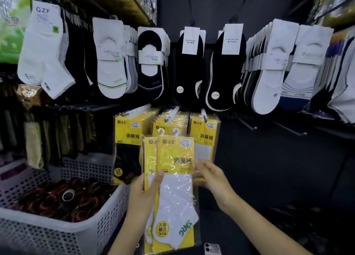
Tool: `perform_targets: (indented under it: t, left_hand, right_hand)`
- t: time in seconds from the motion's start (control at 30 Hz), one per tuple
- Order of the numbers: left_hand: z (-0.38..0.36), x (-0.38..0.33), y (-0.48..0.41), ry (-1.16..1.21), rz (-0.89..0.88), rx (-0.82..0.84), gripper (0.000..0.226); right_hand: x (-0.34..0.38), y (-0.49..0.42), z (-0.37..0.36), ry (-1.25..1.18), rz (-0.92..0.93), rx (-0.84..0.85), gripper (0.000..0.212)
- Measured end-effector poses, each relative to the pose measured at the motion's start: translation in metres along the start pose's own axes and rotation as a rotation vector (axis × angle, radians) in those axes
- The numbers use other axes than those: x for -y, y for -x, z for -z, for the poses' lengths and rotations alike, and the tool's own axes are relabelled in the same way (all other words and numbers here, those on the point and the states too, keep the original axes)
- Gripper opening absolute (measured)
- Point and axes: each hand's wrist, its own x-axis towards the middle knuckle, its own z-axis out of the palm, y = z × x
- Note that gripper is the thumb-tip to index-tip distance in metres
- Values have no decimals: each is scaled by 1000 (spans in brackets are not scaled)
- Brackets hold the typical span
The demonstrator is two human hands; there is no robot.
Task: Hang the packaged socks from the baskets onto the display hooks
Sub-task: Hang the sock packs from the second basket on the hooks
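Note:
My left hand (146, 193) grips two yellow packs of white socks (173, 187), thumb across the front one. Both packs stand upright, and their white plastic hangers point up just below the middle display hook (172, 113). My right hand (209, 175) touches the right edge of the front pack with curled fingers. Three hooks behind the packs carry stacks of the same yellow packs (127, 137), one on the left (138, 108) and one on the right (203, 115). To the right, bare hooks (247, 125) stick out of the dark panel.
A white perforated basket (92, 229) at lower left holds dark goods with red trim. Rows of white and black socks (190, 66) hang on the upper hooks. A phone (212, 249) lies at the bottom edge. Dark packaged goods lie at lower right.

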Motion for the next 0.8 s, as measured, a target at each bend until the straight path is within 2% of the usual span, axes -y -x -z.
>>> perform_targets:
  t: [0.1,0.27,0.43,0.63,0.8]
  left_hand:
    - [-8,-2,7,33,26,36,17]
    - [0,-4,6,-75,-20,16,41]
    - [13,-6,1,-121,-49,-84,49]
    - [19,-7,-1,-86,-11,-108,44]
    - [22,-4,-4,-85,-28,-108,42]
  right_hand:
    - [2,16,-2,-5,2,-28,31]
    - [3,23,20,-116,16,-197,14]
    - [12,12,48,-179,42,-370,10]
    - [27,-24,47,9,97,-346,16]
    - [17,-61,38,-2,58,-394,13]
